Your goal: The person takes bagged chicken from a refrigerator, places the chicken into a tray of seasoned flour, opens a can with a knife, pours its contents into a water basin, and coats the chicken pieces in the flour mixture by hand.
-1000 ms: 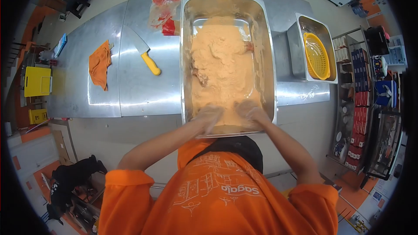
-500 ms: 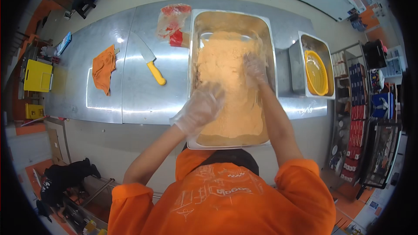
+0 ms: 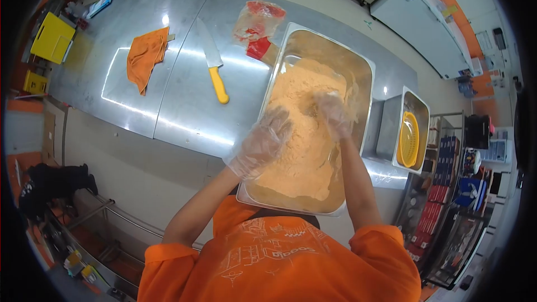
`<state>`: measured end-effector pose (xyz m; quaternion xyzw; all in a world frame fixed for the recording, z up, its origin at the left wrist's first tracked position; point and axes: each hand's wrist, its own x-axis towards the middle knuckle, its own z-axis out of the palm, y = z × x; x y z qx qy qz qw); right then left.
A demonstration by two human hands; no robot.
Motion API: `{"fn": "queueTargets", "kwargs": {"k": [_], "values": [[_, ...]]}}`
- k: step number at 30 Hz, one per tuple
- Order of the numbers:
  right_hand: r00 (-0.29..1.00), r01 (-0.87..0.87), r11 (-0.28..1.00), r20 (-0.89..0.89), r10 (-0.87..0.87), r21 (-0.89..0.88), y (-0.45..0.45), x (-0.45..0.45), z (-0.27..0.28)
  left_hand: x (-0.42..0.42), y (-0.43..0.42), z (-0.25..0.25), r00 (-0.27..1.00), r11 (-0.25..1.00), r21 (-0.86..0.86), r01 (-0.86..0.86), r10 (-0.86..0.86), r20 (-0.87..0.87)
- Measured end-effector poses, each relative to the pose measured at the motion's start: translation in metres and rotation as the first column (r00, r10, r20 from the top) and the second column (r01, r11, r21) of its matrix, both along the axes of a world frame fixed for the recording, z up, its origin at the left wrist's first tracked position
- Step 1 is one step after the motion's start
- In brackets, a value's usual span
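Head view, right hand (image 3: 335, 116), farther up powder (image 3: 296, 170)

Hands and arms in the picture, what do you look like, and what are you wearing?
The left hand and right hand have thin, see-through plastic gloves on, all crinkly. The left one looks baggy at the wrist. Bright orange sleeves stop near the elbows, leaving the forearms uncovered.

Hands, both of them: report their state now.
Left hand: open, nothing visibly held.
Right hand: fingers at the orange powder; open or closed, cannot tell.
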<state>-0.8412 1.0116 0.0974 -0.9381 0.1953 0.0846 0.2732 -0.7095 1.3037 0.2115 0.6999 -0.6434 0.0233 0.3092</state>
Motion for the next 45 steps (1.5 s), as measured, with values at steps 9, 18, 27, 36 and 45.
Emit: {"fn": "queueTargets", "kwargs": {"k": [9,18,27,36,45], "values": [[0.877,0.102,0.308,0.06,-0.476,0.946,0.035,0.079,-0.011,0.013,-0.012,-0.011,0.706,0.873,0.301,-0.382,0.487,-0.515],[0.936,-0.165,0.973,-0.285,0.206,0.16,0.124,0.033,0.065,0.009,-0.02,-0.058,0.826,0.897,0.018,-0.442,0.414,-0.383],[0.994,-0.068,0.998,0.084,0.069,-0.018,0.013,-0.032,-0.018,0.023,-0.047,0.007,0.577,0.84,0.491,-0.229,0.524,-0.627],[0.825,0.219,0.968,-0.554,-0.114,0.126,0.112,-0.051,0.107,0.019,-0.047,0.022,0.576,0.837,0.504,-0.214,0.525,-0.626],[0.566,0.816,0.335,-0.533,-0.629,0.471,0.151,-0.089,0.075,0.013,-0.054,-0.01,0.662,0.883,0.117,-0.455,0.423,-0.619]]}}
